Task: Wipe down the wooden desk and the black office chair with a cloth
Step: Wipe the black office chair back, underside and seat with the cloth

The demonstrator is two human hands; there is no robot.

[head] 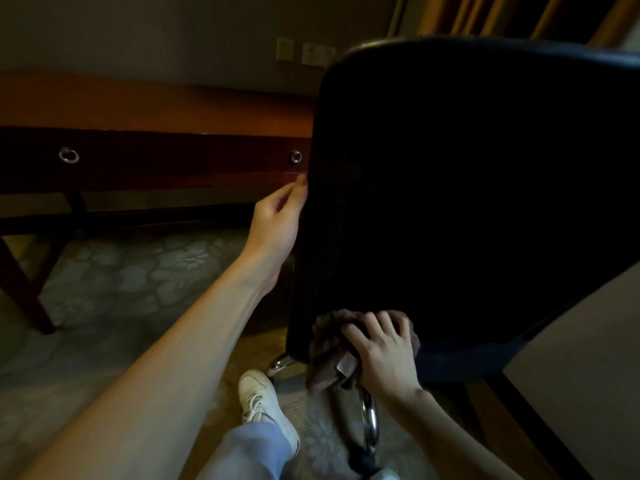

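The black office chair (467, 188) fills the right half of the head view, its back turned toward me. My left hand (277, 220) grips the chair back's left edge, thumb on the near side and fingers hidden behind it. My right hand (381, 344) presses a crumpled brown cloth (329, 355) against the lower edge of the chair back, fingers spread over it. The wooden desk (156, 105) runs across the left behind the chair, with a drawer front and two ring pulls.
The chair's chrome base (369, 420) reaches toward me on the patterned carpet (138, 271). My white shoe (263, 400) stands beside it. A desk leg (24, 285) slants at the left. A pale surface (588, 358) lies at the right, wall sockets (304, 51) behind.
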